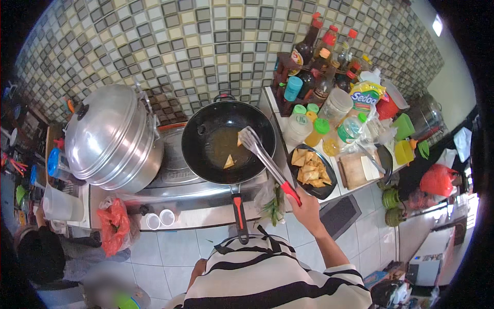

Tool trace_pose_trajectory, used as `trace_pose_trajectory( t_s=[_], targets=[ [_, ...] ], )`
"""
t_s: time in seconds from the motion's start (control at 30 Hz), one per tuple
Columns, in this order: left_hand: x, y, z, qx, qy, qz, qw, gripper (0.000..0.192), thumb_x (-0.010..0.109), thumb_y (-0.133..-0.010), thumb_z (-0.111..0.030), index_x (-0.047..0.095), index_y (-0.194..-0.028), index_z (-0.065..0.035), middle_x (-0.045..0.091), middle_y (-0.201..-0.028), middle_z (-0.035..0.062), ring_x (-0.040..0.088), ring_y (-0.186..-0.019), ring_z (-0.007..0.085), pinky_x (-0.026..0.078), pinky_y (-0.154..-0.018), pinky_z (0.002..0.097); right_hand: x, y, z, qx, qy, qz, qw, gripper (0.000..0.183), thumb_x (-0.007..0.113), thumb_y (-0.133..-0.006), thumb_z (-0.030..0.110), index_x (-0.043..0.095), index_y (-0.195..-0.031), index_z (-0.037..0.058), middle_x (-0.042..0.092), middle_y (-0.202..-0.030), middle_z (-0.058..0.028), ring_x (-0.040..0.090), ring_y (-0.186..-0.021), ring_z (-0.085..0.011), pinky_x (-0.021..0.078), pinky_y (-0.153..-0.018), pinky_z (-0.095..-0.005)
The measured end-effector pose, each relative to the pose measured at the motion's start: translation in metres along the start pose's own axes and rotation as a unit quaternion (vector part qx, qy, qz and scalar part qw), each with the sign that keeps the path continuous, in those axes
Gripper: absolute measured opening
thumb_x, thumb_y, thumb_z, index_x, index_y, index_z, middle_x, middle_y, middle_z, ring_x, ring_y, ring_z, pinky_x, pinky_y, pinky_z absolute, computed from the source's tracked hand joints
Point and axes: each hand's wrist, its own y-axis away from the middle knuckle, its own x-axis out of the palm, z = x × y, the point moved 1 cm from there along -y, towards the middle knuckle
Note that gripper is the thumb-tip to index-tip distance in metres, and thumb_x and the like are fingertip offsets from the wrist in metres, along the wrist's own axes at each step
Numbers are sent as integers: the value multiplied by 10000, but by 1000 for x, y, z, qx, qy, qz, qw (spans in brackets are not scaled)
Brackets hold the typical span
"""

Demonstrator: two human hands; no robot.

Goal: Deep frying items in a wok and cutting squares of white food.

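Observation:
My right hand (306, 210) grips the red handle of metal tongs (270, 162). The tongs reach over a black wok (197, 162) on the stove, and their tips are at a fried, folded pastry piece (240, 138); whether they pinch it is unclear. A second triangular piece (229, 162) lies in the shallow oil (220, 143). To the right of the wok, a black oval plate (328, 193) bears a pile of golden fried pieces (310, 168). My left hand (199, 266) hangs low beside my striped shirt, partly hidden, and its fingers cannot be made out.
A large aluminium steamer pot (112, 143) stands left of the wok. The wok's handle (240, 220) juts towards me. Sauce bottles (307, 44) and jars (298, 129) crowd the right counter beside a wooden board (351, 172). Another person (42, 251) is at the lower left, near a red plastic bag (114, 228).

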Motion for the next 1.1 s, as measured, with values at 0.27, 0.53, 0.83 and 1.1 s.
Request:
trace_pose_trajectory(
  t_s=[0.27, 0.53, 0.83, 1.1],
  targets=[
    [-17, -22, -3, 13, 8, 31, 999, 261, 455, -785, -226, 596, -882, -29, 589, -928, 218, 561, -886, 363, 459, -775, 427, -41, 62, -37, 166, 2, -86, 982, 235, 573, -832, 243, 519, -768, 23, 444, -544, -157, 430, -446, -292, 366, -450, -341],
    [-28, -33, 2, 5, 17, 46, 999, 265, 454, -786, -235, 606, -873, -36, 591, -932, 212, 560, -894, 359, 457, -780, 428, -47, 98, -62, 245, 44, -100, 963, 257, 579, -821, 268, 507, -742, 34, 498, -575, -182, 516, -518, -366, 385, -473, -401],
    [-34, -35, 5, 3, 9, 53, 999, 282, 463, -776, -237, 626, -920, -58, 607, -906, 192, 565, -892, 342, 457, -787, 412, -54, 95, -54, 272, 75, -108, 953, 264, 563, -829, 280, 511, -762, 30, 512, -568, -182, 536, -532, -377, 400, -482, -423],
    [-28, -19, 6, 36, -48, 71, 996, 287, 472, -770, -232, 626, -943, -62, 612, -903, 185, 567, -892, 334, 459, -786, 402, -47, 30, 3, 134, 53, -24, 989, 299, 565, -807, 349, 540, -813, 51, 545, -582, -181, 561, -559, -365, 425, -491, -430]
  ],
)
